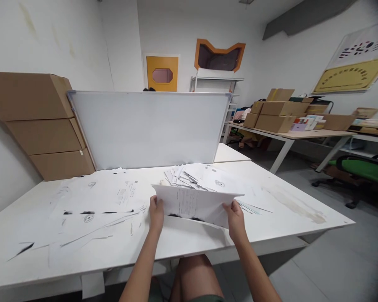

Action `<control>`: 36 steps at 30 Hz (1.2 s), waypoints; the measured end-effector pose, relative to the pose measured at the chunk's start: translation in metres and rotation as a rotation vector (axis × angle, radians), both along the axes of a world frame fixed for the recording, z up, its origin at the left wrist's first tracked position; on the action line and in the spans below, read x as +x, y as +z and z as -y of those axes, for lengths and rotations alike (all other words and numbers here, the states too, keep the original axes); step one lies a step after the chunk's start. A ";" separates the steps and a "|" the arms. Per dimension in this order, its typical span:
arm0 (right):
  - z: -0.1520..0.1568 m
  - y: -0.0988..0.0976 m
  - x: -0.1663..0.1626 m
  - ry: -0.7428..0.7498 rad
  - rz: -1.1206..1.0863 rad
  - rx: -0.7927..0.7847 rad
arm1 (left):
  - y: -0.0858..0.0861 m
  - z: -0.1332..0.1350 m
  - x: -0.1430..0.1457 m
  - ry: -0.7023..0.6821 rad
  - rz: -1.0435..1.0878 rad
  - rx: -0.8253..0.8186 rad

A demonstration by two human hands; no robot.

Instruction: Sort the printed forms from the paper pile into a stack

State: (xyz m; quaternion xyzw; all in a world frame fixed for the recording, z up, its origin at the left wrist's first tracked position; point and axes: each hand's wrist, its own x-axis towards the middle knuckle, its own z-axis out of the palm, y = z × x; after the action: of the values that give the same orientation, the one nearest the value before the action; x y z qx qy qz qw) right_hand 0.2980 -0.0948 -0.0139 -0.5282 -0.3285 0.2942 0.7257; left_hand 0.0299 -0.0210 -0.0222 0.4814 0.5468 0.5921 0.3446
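Both hands hold one printed sheet of paper [193, 204] above the white table [290, 218]. My left hand [156, 213] pinches its left edge, fingers closed. My right hand [235, 217] grips its right edge, fingers closed too. The sheet is bent along a crease, its upper half tilted away from me, with dark print along the lower edge. Behind it lies a loose heap of papers [204, 176]. More printed sheets [94, 205] are spread flat to the left of my left hand.
A whiteboard [148, 128] stands upright at the table's back. Stacked cardboard boxes [40, 126] lean against the left wall. Another table with boxes [277, 117] is at the right, with a green chair [362, 170] on the floor beside it.
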 end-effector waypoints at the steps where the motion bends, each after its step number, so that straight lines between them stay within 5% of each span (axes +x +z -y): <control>1: -0.006 0.005 0.002 -0.013 -0.013 -0.005 | 0.001 0.001 0.000 0.000 0.019 -0.008; 4: -0.027 0.023 0.013 -0.042 -0.068 -0.011 | 0.003 0.002 -0.001 -0.019 0.072 -0.006; 7: -0.049 0.037 0.025 0.080 -0.052 -0.115 | 0.004 0.004 -0.002 -0.012 0.111 -0.029; 10: -0.068 0.044 0.032 0.194 0.029 -0.263 | 0.003 0.006 -0.003 -0.030 0.146 -0.084; 13: -0.086 0.044 0.036 0.158 0.132 -0.249 | 0.003 0.006 -0.002 -0.042 0.145 -0.101; 19: -0.116 0.022 0.038 0.088 0.207 -0.269 | -0.002 0.002 0.003 -0.011 0.131 -0.120; 26: -0.100 -0.022 0.057 -0.055 0.157 -0.214 | -0.018 -0.008 -0.001 -0.018 0.442 -0.037; 30: -0.095 -0.022 0.066 -0.038 0.214 -0.283 | -0.012 -0.017 -0.005 -0.019 0.407 0.000; 36: -0.095 -0.020 0.069 -0.042 0.217 -0.340 | -0.002 -0.044 -0.017 -0.262 0.366 0.078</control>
State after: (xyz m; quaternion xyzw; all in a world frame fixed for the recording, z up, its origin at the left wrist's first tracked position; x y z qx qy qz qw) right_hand 0.3670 0.0006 -0.0338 -0.6786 -0.3393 0.2714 0.5922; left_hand 0.0124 0.0234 -0.0238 0.4458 0.3845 0.6405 0.4931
